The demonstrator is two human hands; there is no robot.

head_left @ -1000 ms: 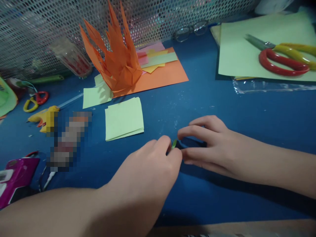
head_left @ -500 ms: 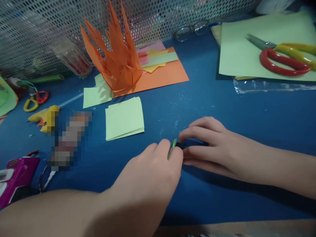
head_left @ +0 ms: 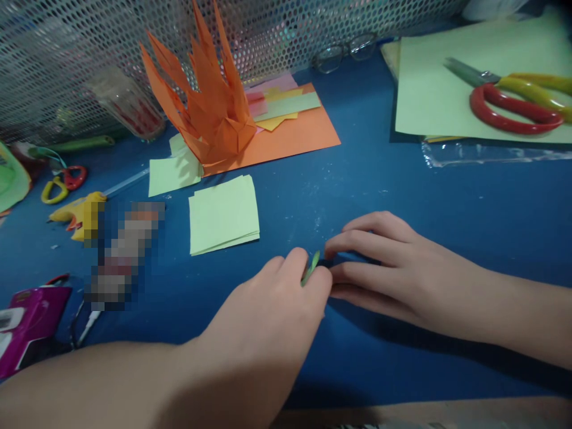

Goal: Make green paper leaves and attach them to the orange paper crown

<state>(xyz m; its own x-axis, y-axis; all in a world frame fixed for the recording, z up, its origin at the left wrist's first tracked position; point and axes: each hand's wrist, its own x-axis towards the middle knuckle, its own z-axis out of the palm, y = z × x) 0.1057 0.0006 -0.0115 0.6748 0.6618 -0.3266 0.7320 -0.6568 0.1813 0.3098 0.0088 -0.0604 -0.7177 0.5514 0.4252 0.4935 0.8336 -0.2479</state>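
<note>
Mesh (head_left: 277, 36) runs along the far side of the table (head_left: 370, 179). Far left: jar (head_left: 134, 110); small scissors (head_left: 65, 183) and glue gun (head_left: 75, 214) lie nearer. A paper model (head_left: 214, 113) stands on the left part of a sheet (head_left: 299, 140), note stack (head_left: 223, 217) before it. Glasses (head_left: 330, 59) lie far, right of the model. Far right: large scissors (head_left: 513, 116) on paper (head_left: 429, 95). Near centre: slip (head_left: 311, 269) between the left hand's (head_left: 272, 316) fingers, right hand (head_left: 402, 271) just to the right.

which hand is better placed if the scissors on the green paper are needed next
Probably the right: the right hand is nearer the scissors, while the left hand holds a small green piece. Whether the right fingertips grip anything is hidden.
</note>
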